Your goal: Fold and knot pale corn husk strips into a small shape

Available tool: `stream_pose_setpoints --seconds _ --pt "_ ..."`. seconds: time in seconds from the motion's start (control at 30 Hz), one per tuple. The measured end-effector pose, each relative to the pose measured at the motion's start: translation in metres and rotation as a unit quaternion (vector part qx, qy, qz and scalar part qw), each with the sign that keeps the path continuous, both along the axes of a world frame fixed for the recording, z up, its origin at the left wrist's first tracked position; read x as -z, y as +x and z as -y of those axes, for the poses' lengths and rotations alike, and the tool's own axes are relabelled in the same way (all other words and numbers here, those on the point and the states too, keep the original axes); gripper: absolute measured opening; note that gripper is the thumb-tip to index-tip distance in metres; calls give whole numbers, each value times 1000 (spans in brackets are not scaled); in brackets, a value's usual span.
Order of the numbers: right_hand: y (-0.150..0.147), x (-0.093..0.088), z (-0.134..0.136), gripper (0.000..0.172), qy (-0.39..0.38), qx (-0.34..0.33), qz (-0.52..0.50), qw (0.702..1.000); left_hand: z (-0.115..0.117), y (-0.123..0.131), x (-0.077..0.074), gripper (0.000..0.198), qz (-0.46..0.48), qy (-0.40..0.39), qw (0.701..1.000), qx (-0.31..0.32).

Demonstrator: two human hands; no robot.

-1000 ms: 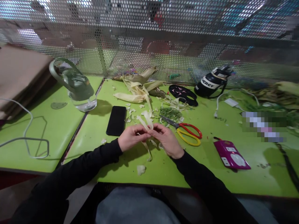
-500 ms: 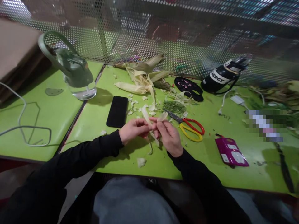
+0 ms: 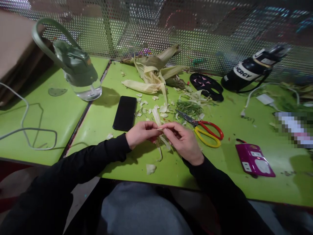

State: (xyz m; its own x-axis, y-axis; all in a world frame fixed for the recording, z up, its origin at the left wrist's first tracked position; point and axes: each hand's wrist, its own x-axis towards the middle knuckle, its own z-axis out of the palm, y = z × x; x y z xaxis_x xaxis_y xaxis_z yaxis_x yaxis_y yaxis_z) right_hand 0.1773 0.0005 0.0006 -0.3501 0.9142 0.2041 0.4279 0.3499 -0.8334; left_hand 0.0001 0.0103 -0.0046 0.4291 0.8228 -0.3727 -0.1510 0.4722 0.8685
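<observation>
My left hand (image 3: 141, 133) and my right hand (image 3: 185, 142) meet over the green table (image 3: 102, 117), both in black sleeves. Their fingertips pinch pale strips of corn husk (image 3: 157, 118); one strip sticks up and away from the hands, others hang down below them. Red and yellow scissors (image 3: 205, 131) lie just right of my right hand. A black phone (image 3: 125, 113) lies flat to the left of my left hand. Small husk scraps (image 3: 150, 168) are scattered on the table around the hands.
A heap of corn husks (image 3: 153, 75) lies at the back by the perforated metal screen (image 3: 171, 29). A clear water bottle (image 3: 77, 71) with a green lid stands at left, a black bottle (image 3: 249, 70) lies at back right. A magenta device (image 3: 255, 160), white cables and a black flat piece are also there.
The view has shifted downward and slightly nearer. My hands stay together on the husk strips; the fingers have reworked their pinch and the upright strip now lies lower.
</observation>
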Motion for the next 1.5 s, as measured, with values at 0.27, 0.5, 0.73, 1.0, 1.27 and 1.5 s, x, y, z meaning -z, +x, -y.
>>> stream_pose_setpoints --seconds 0.27,0.5,0.73,1.0,1.27,1.5 --pt "3 -2 -2 16 57 -8 22 998 -2 -1 0 10 19 -16 1000 -12" --pt "5 -9 -5 20 82 -41 74 993 -2 -2 -1 8 9 7 1000 -18" --pt "6 -5 -5 16 -23 -6 46 999 -1 0 -1 6 -4 3 1000 -19" --pt "5 -11 -7 19 4 -9 90 996 -2 -2 -3 11 2 -4 1000 -21" --pt "6 -8 -8 18 -14 -5 68 998 -1 0 -7 10 -11 11 1000 -26" --pt "7 -6 -8 16 -14 -6 46 999 0 0 -11 16 -13 0 1000 -25"
